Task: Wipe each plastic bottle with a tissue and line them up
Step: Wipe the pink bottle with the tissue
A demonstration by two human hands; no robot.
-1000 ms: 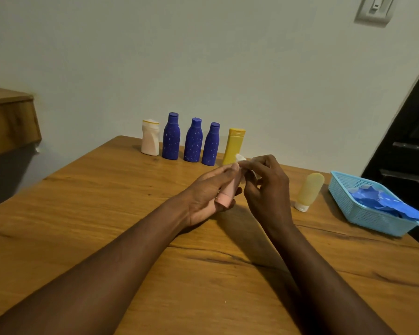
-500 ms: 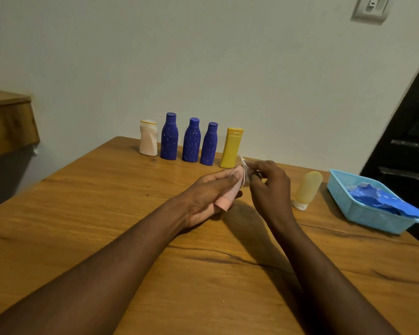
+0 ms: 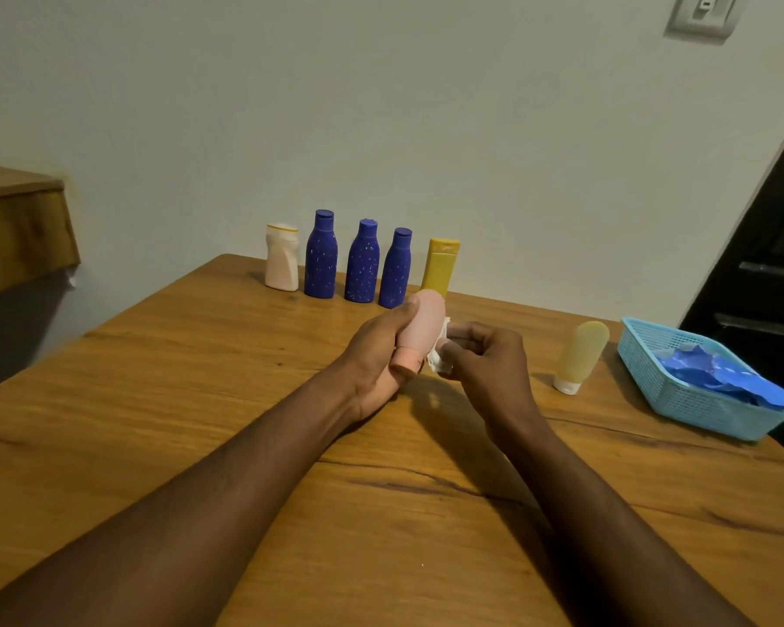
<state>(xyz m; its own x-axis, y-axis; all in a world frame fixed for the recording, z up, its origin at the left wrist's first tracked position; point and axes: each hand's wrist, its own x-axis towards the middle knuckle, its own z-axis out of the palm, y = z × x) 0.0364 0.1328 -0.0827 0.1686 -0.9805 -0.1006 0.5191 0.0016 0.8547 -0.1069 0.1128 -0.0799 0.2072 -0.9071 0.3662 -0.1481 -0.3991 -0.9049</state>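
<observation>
Head view: we have the pink bottle point(image 3: 422, 330) lifted just above the table point(image 3: 177, 400), near its middle and a little in front of the row at the far edge.
Left hand: our left hand point(image 3: 374, 368) is wrapped round the pink bottle's body, thumb along its side, cap end pointing down toward us.
Right hand: our right hand point(image 3: 487, 362) pinches a crumpled white tissue point(image 3: 440, 360) against the bottle's right side.
Handling: we judge it small, light and soft-walled, likely squeezable and a little slick. A light hold round the body, away from the cap, should let us turn it under the tissue.
Row: the white bottle point(image 3: 282, 263), three blue bottles point(image 3: 362, 267) and the yellow bottle point(image 3: 440, 269) stand upright by the wall. The free spot looks to be right of the yellow one.
Waiting: the pale yellow bottle point(image 3: 580, 355) sits apart to the right, near the blue basket point(image 3: 680, 402).
Edges and room: we see only wood to our left and toward us. The row stands close behind our hands, and the basket sits at the right edge.
</observation>
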